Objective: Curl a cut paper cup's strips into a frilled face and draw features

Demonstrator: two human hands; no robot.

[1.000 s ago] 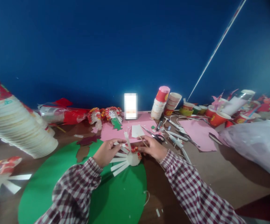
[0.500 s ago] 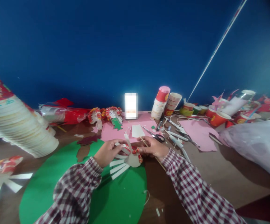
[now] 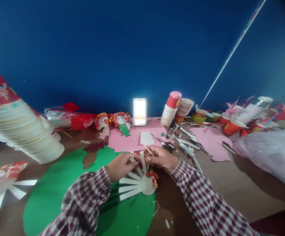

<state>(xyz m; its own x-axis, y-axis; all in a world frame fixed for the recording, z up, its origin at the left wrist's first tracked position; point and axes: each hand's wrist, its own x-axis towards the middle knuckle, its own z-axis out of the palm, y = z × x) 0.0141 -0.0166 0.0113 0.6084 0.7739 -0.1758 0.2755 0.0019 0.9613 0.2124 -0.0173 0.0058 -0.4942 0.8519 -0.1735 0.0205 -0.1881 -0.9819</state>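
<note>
A paper cup cut into strips [image 3: 147,185] hangs between my hands over the green paper circle [image 3: 83,193]. Its white strips fan out to the left, and curled red-patterned strips sit at its right side. My left hand [image 3: 121,166] pinches one of the upper strips. My right hand [image 3: 162,158] is closed at another upper strip and also has a thin wooden stick [image 3: 148,150] between its fingers. The stick runs down under the palm.
Tall stacked cups [image 3: 24,124] lean at the left above another cut cup [image 3: 3,183]. Scissors [image 3: 165,143] and a white paper piece [image 3: 146,138] lie on pink paper [image 3: 120,141]. Glue guns [image 3: 188,148], pink card [image 3: 210,144] and a plastic bag [image 3: 270,150] are at the right.
The cut cup has swung lower and slightly right, its round base now facing up more fully. Both hands have shifted to its upper strips, and the view has moved slightly.
</note>
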